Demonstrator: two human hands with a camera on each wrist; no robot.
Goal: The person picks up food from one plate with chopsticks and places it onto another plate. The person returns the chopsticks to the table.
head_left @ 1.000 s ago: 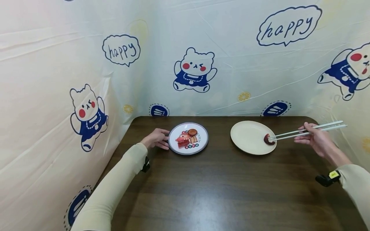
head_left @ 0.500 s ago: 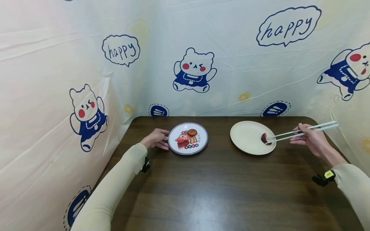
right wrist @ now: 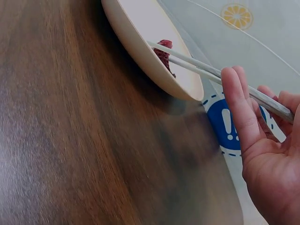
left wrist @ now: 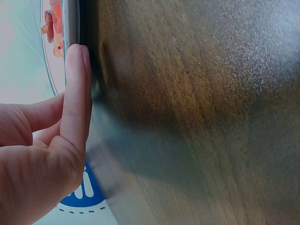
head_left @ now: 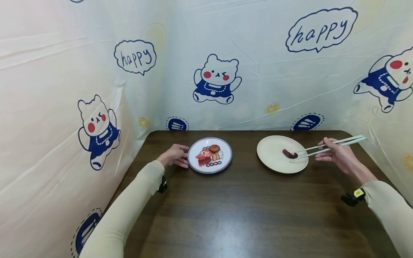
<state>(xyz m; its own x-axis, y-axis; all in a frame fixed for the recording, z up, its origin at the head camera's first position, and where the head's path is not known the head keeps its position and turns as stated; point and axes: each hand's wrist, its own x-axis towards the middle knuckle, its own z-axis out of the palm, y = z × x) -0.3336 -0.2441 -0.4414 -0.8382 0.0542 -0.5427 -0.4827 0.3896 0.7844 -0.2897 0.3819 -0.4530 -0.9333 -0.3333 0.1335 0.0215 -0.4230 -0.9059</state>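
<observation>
My left hand [head_left: 174,155] touches the left rim of a white plate [head_left: 192,147] with a blue edge line; its printed picture includes red meat. Straight fingers [left wrist: 76,98] lie along that rim in the left wrist view. In my right hand [head_left: 338,153] I hold a pair of pale chopsticks [head_left: 348,141], tips over the right half of a cream plate [head_left: 274,150]. A small, dark red, curved piece of food [head_left: 289,154] lies there at the tips. One stick passes in front of the food [right wrist: 162,54] and the other behind it in the right wrist view.
The plates stand apart near the back edge of a dark wooden table [head_left: 238,200]. Pale cloth walls [head_left: 258,71] printed with bears and the word "happy" close in behind and on both sides. A black wrist camera [head_left: 351,199] sits on my right wrist.
My right hand and the chopsticks have moved left, and the piece of food has shifted left across the cream plate. The chopstick tips have spread apart. My left hand stays at its plate.
</observation>
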